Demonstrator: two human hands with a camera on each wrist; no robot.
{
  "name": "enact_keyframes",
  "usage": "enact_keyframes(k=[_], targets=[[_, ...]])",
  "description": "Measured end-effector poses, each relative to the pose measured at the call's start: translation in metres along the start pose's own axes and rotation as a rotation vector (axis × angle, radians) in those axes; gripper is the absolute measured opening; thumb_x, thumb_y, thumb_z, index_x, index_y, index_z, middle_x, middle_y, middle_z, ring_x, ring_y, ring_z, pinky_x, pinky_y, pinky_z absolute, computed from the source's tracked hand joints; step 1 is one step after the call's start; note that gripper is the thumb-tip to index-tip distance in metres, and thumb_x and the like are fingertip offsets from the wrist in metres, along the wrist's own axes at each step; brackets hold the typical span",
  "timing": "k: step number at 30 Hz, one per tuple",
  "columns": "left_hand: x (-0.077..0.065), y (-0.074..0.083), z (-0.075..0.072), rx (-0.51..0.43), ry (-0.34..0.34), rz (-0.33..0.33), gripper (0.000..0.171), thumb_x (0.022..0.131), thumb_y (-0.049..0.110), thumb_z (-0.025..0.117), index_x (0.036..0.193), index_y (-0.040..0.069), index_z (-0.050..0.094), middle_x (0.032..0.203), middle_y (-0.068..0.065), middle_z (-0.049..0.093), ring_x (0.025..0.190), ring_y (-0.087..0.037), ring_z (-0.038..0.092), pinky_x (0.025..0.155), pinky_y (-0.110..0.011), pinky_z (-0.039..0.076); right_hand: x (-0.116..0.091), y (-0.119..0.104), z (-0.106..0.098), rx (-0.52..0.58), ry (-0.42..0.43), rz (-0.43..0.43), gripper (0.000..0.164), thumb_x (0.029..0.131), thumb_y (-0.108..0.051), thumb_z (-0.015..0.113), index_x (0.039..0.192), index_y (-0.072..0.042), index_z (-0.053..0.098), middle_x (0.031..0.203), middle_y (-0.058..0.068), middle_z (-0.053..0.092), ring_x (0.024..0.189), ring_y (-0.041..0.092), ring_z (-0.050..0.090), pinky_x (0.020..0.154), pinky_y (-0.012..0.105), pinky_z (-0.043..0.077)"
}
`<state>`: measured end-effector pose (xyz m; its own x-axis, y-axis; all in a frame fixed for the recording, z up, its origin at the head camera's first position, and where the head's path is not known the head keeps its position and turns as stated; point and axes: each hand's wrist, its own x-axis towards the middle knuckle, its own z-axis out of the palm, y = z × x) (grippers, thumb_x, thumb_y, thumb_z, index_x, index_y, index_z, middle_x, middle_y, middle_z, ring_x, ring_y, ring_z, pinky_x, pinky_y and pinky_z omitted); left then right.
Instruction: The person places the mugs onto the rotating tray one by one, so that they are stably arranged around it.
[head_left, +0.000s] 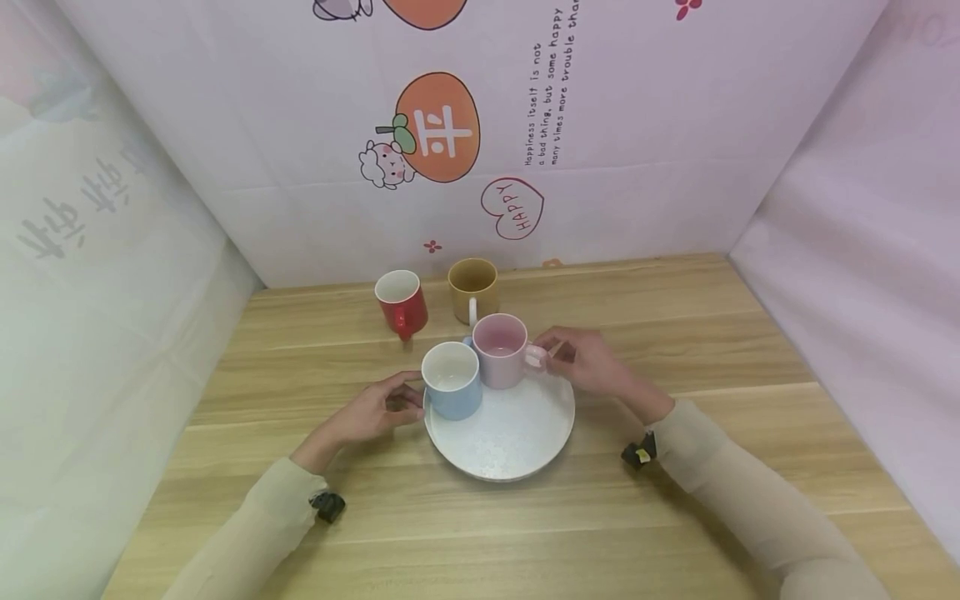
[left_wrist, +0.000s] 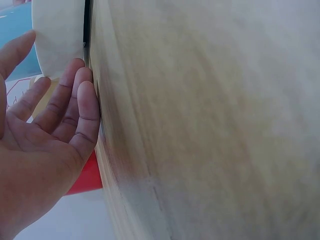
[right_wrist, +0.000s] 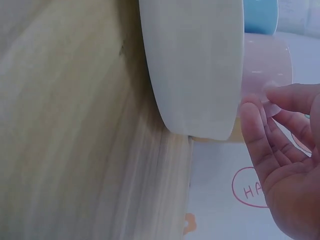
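A pink mug (head_left: 501, 368) and a light blue mug (head_left: 456, 402) stand upright side by side on a round white stand (head_left: 517, 446) with a thick side wall. My right hand (head_left: 588, 362) pinches the pink mug's handle (right_wrist: 271, 97) between thumb and fingers. At the stand's left edge, my left hand (head_left: 369, 410) has its fingers loosely bent, with the fingertips at the stand's side and close to the blue mug. Whether they touch the blue mug I cannot tell. The blue mug's handle points back and is mostly hidden by the pink mug.
Behind the stand, a red mug (head_left: 411, 315) and a mustard-yellow mug (head_left: 483, 302) with a white handle stand on the wooden table (head_left: 465, 546). A printed white cloth (head_left: 637, 192) rises behind the table, and more cloth hangs at both sides.
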<state>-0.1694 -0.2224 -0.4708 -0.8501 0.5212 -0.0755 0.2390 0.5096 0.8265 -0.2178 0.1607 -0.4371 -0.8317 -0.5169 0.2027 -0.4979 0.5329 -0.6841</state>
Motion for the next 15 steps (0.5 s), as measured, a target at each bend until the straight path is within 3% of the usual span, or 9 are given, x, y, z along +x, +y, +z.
enact_keyframes(k=[15], targets=[[0.0010,-0.0020,-0.0003,0.005,-0.002,-0.006,0.060,0.093,0.022,0.072,0.147,0.013,0.045,0.118,-0.013,0.069,0.112,-0.027,0.065,0.099,-0.044,0.053,0.0043,0.0067,-0.0051,-0.008,0.014,0.019,0.023,0.089,-0.008,0.071,0.111,-0.014,0.070,0.100,0.006,0.075,0.076,0.014,0.069,0.065,0.026,0.056]])
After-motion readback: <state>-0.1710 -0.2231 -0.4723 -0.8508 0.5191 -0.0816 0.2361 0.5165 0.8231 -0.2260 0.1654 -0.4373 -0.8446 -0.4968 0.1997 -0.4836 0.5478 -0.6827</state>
